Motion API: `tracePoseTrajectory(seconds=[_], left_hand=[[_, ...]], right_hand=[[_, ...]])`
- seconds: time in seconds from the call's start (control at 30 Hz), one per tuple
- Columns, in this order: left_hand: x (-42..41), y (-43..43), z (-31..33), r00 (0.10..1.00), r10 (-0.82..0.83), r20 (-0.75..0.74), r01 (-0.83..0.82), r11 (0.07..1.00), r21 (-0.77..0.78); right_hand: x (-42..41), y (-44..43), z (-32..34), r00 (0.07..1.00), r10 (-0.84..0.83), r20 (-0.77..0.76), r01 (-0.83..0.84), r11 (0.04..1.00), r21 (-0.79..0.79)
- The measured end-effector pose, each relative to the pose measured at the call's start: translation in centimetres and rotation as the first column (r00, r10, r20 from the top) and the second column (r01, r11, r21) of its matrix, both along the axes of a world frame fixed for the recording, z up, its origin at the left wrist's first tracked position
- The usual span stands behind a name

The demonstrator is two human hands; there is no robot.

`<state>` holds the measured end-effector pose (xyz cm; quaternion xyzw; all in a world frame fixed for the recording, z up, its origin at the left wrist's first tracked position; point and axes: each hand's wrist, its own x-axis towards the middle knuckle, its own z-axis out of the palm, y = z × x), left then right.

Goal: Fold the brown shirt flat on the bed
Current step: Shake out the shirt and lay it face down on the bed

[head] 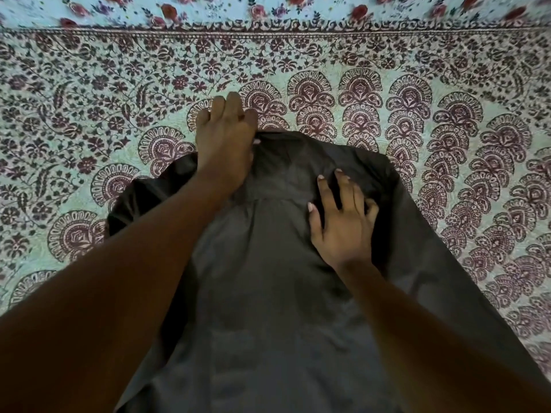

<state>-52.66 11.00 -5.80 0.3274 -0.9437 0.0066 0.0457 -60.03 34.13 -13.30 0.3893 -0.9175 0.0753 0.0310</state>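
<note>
The brown shirt (268, 293) lies lengthwise on the bed, its collar end away from me and its lower part running out of the bottom of the view. My left hand (225, 144) is at the far left corner of the collar area, thumb tucked under the fabric edge, pinching it. My right hand (343, 222) rests flat on the upper right of the shirt, fingers spread and pressing the cloth down. A bunched sleeve (143, 198) sticks out to the left, partly hidden by my left forearm.
A pale green bedspread (89, 114) with dark maroon floral and paisley print covers the bed. A light blue cloth with red roses (268, 10) runs along the far edge. Bedspread shows on both sides of the shirt.
</note>
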Motion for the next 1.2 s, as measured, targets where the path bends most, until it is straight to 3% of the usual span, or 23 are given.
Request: tracePoseTrajectory(seconds=[0.27,0.4,0.57,0.7,0.83,0.97,1.03,1.13,1.2], left_hand=[[2.2,5.2,-2.0,0.986,0.062,-0.153,-0.076,0.993,-0.088],[7.6,7.4,-5.0,0.999,0.046,-0.004,-0.046,0.998,0.038],[9.2,3.1,-7.2,0.963,0.226,-0.149,-0.162,0.923,0.350],[9.1,2.7,-8.2,0.962,0.236,-0.138,-0.189,0.939,0.286],[9.3,3.3,-6.9,0.970,0.228,-0.083,-0.193,0.932,0.306],[11.7,10.1,-4.4,0.977,0.192,-0.094,-0.170,0.964,0.206],[14.3,14.9,-4.8,0.991,0.131,-0.025,-0.123,0.970,0.208],[19.0,18.4,-6.6,0.988,0.155,0.021,-0.155,0.958,0.239],[21.3,19.2,-6.7,0.969,0.238,-0.072,-0.200,0.917,0.345]], right_hand=[[0.0,0.0,0.0,1.000,-0.012,0.024,0.012,1.000,0.001],[-0.1,0.0,0.0,0.999,-0.005,0.050,0.004,1.000,0.025],[0.0,-0.5,-0.1,0.972,-0.208,0.111,0.208,0.978,0.011],[0.0,-0.5,-0.4,0.966,-0.237,0.101,0.239,0.971,-0.004],[-0.1,-0.5,-0.2,0.975,-0.189,0.120,0.187,0.982,0.028],[1.0,0.6,1.0,0.970,-0.120,0.212,0.123,0.992,0.003],[4.3,3.3,1.5,0.984,0.035,0.174,-0.031,0.999,-0.025],[7.9,9.2,0.6,0.943,0.312,0.114,-0.320,0.946,0.061],[6.1,11.9,-0.5,0.972,0.224,0.072,-0.226,0.974,0.012]])
